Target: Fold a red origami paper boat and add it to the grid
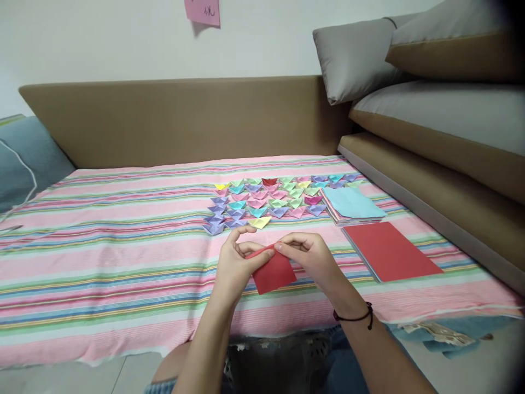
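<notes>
A sheet of red paper, folded along its top edge, hangs between my two hands above the striped cloth. My left hand pinches its upper left part between thumb and fingers, with the index finger raised and curved. At the middle of the top edge, the thumb and fingers of my right hand press the paper, close to my left thumb. Just beyond my hands lies a yellow folded paper boat, in front of several rows of small paper boats in many colours.
To the right rest a stack of light blue and other paper squares and a pile of larger sheets with red on top. Grey and brown cushions are piled at the right edge. A brown backrest stands behind the striped cloth.
</notes>
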Demonstrator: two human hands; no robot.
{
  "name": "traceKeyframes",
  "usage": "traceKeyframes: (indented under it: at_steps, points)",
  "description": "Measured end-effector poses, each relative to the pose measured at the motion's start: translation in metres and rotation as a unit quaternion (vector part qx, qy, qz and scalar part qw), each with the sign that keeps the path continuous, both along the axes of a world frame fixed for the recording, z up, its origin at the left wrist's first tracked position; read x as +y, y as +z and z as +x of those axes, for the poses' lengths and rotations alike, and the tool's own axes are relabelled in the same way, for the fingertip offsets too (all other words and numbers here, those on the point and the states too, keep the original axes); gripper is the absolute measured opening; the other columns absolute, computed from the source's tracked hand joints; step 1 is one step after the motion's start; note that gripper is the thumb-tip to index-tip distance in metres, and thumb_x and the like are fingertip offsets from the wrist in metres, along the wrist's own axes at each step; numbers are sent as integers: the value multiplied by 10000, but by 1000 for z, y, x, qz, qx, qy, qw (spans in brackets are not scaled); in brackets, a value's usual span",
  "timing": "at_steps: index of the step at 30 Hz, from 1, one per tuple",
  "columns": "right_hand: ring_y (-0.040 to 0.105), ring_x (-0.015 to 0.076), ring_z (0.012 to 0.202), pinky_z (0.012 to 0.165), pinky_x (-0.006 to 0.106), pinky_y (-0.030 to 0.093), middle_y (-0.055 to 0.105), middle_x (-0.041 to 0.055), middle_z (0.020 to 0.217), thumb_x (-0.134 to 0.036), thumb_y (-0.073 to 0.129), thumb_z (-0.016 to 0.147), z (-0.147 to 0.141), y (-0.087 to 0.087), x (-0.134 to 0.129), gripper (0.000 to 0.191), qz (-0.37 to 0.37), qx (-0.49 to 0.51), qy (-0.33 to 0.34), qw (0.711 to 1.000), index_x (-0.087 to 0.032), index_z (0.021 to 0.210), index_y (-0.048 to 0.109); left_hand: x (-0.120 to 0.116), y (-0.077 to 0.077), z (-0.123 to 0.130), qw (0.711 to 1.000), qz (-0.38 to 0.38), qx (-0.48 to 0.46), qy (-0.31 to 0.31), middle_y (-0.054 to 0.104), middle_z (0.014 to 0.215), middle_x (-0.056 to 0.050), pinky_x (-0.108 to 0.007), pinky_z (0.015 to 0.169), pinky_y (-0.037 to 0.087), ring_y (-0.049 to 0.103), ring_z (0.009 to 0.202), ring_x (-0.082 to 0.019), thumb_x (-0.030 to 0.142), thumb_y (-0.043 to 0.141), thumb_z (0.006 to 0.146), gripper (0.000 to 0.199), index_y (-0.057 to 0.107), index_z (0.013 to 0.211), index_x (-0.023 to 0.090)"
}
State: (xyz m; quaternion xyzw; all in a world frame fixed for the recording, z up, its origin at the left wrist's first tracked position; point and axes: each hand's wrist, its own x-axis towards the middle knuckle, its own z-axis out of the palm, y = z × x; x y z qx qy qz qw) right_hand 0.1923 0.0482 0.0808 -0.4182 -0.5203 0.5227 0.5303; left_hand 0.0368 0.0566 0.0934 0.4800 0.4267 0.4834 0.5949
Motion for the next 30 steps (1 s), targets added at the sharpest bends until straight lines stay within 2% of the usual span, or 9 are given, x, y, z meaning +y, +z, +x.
traceKeyframes:
  at_steps: [7,11,17,23,30]
  points:
    - [520,121,555,508,233,390,623,13,598,-240,658,709,-6,5,-4,140,20,-19,-81,996,-160,595,669,0,2,2,1000,1,2,-14,699,608,6,-198,504,476,614,504,-122,226,787,588,513,439,963,199]
    - [529,129,580,518,233,397,631,14,617,-223,653,691,-9,7,-5,134,28,-18,-112,993,-165,570,648,-2,4,6,1000,3,-17,7,680,582,19,-184,480,455,605,486,-122,243,799,561,538,431,952,206]
    - [534,139,600,537,243,412,628,17,621,-248,646,710,-7,6,-4,134,40,-31,-109,993,-171,600,656,-6,5,10,997,-12,-62,32,697,665,-5,-207,555,491,626,570,-121,224,795,568,603,442,1056,189]
    - [519,131,576,530,244,407,617,13,609,-246,650,711,-7,3,-3,133,48,-31,-106,993,-169,603,650,-5,3,13,993,-27,-92,68,696,638,10,-208,566,480,615,553,-113,196,792,561,568,415,986,197]
    - [542,143,569,518,250,414,623,18,610,-258,647,718,-5,4,-3,147,49,-61,-69,995,-170,599,653,-6,4,11,997,-13,-70,39,684,639,27,-212,571,460,613,562,-115,200,764,592,581,380,1027,212]
